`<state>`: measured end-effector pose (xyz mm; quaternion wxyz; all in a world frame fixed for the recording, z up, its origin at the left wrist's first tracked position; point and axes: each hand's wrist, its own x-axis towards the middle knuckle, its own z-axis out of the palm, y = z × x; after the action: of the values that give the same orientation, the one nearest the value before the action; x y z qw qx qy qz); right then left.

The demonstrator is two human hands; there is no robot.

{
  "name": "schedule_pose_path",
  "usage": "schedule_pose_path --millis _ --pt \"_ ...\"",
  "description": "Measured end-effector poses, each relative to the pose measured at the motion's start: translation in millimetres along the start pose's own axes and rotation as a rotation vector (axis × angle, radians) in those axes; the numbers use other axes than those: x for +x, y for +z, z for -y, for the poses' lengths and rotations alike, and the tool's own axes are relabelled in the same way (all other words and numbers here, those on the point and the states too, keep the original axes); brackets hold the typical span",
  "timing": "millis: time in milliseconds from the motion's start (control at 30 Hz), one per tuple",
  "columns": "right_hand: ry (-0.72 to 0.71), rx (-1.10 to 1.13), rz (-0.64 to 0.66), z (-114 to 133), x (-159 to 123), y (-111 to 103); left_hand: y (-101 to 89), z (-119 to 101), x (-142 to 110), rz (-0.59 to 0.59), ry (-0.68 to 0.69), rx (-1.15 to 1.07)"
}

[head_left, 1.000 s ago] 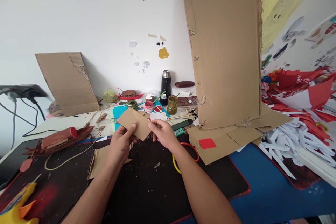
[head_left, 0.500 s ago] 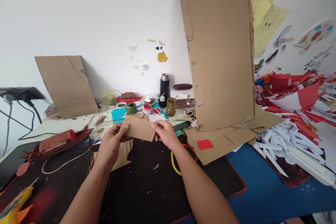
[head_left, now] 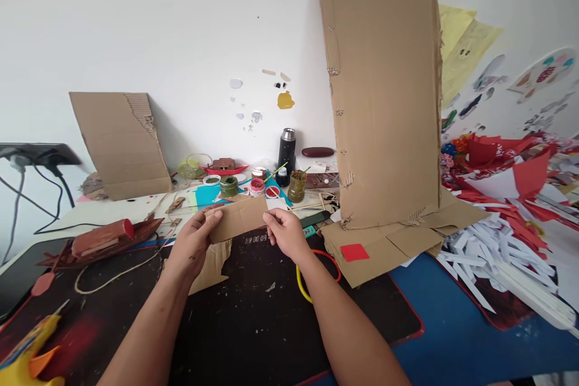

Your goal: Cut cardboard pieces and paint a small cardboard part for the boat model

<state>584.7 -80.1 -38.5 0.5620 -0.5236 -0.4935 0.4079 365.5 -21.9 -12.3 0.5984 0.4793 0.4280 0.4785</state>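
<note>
A small brown cardboard piece (head_left: 239,219) is held level above the black mat (head_left: 253,325) between both hands. My left hand (head_left: 192,244) pinches its left end, thumb on the near face. My right hand (head_left: 286,233) pinches the right end. Under the left hand lies another torn cardboard scrap (head_left: 212,266) on the mat. Just behind the hands stand paint jars (head_left: 257,186) and a jar with brushes (head_left: 297,184).
A tall cardboard sheet (head_left: 384,96) stands upright on folded cardboard with a red square (head_left: 354,252). A smaller cardboard sheet (head_left: 120,143) leans on the wall at left. A brown model boat (head_left: 102,240), yellow and red scissor handles (head_left: 316,274), a black flask (head_left: 286,149), and heaps of paper strips (head_left: 502,247) surround the mat.
The cardboard piece has turned from tilted to nearly level and flattened out between my hands. The view has shifted slightly; the hands stay in about the same place.
</note>
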Motion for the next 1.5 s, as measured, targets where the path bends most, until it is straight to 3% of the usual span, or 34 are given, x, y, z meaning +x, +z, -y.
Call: schedule_pose_path --millis 233,533,700,800,967,1100,1267,1500 --pt "-0.021 -0.072 -0.029 -2 -1 0 -12.4 -1 2 0.066 -0.025 0.128" --pt "-0.010 -0.103 -0.037 -12 3 5 -7.6 4 1 0.040 0.033 0.185" --pt "0.005 -0.184 0.006 2 -1 9 -9.9 2 1 -0.036 0.067 0.135" --pt "0.000 -0.306 0.035 24 -14 -4 -11.8 3 3 -0.079 0.077 0.088" --pt "0.012 -0.706 0.052 66 -59 -48 -9.7 4 5 -0.105 0.089 0.044" --pt "0.106 -1.018 0.131 74 -97 -72 -7.3 5 4 -0.090 0.088 0.012" --pt "0.191 -1.229 0.211 60 -123 -67 -7.6 7 5 -0.092 0.062 0.027" --pt "0.206 -1.342 0.188 58 -127 -59 -6.6 5 4 -0.089 0.070 0.102"
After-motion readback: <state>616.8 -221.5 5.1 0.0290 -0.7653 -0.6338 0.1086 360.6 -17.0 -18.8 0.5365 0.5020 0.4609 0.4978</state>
